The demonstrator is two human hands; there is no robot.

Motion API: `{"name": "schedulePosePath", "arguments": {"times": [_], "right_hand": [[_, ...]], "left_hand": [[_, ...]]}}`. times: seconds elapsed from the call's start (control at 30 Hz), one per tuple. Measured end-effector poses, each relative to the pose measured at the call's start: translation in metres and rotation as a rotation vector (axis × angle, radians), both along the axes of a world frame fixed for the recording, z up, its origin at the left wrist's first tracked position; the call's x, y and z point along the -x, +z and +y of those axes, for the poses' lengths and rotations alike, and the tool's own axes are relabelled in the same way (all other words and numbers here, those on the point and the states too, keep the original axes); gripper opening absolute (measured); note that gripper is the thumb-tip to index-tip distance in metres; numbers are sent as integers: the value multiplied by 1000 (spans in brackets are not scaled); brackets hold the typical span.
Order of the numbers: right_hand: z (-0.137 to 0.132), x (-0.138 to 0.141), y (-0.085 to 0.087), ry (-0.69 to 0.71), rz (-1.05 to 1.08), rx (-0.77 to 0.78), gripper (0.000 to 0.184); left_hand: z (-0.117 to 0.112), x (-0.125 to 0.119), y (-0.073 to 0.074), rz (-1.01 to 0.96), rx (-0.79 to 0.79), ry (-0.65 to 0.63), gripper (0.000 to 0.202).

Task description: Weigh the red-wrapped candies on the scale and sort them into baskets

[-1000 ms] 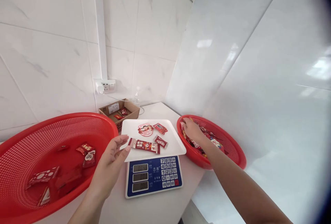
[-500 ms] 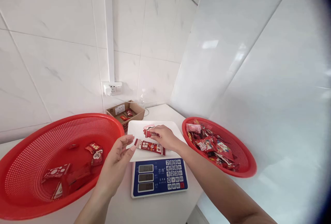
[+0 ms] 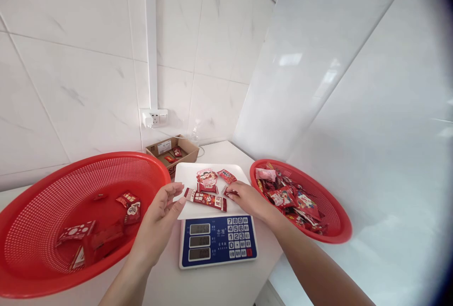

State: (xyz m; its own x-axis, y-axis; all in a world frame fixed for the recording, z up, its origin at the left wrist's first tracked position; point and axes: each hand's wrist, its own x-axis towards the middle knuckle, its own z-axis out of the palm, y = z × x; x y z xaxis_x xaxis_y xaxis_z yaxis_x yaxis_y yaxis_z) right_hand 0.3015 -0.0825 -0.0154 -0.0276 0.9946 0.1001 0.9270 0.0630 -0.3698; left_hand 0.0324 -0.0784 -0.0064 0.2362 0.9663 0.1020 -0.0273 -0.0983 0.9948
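Note:
Several red snack packets lie on the white tray of a digital scale (image 3: 219,241). A long red packet (image 3: 205,199) lies across the front, with a packet bearing a cartoon figure (image 3: 207,179) behind it and a small red packet (image 3: 227,176) at the back right. My right hand (image 3: 247,198) pinches another small dark-red packet (image 3: 226,191) on the tray's right side; my fingers partly hide it. At the tray's left edge, my left hand (image 3: 161,219) is held with fingers apart and nothing in it.
A large red basket (image 3: 148,167) with several packets stands on the left. Another red basket (image 3: 341,216), heaped with packets, is on the right. Behind the scale are a cardboard box (image 3: 189,153) holding small packets and a wall socket (image 3: 155,118).
My right hand has moved right across the tray, leaving the cartoon packet uncovered and holding a small packet at the right. The back-right packet now shows. My left hand has stayed put.

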Motion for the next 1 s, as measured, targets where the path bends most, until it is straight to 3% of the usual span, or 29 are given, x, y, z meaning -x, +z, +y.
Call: {"name": "schedulePosePath", "arguments": {"times": [0.17,0.33,0.43,0.67,0.9,1.0], "right_hand": [[4,6,1,-66,-126,-51,26],[16,29,-9,227,-146,-170,34],[18,36,-13,268,-158,-162,36],[12,24,-7,228,-151,-110,35],[24,-9,-1,-4,-60,-26,44],[28,-17,-3,-41,-42,49,48]], "left_hand": [[-1,-1,1,8,-11,6,37],[-2,-3,3,3,-30,11,37],[-4,-2,4,0,-27,9,36],[-4,-2,5,-15,2,-4,37],[-3,-5,2,-20,-9,-17,35],[-4,-5,4,-19,-11,-10,36]]}}
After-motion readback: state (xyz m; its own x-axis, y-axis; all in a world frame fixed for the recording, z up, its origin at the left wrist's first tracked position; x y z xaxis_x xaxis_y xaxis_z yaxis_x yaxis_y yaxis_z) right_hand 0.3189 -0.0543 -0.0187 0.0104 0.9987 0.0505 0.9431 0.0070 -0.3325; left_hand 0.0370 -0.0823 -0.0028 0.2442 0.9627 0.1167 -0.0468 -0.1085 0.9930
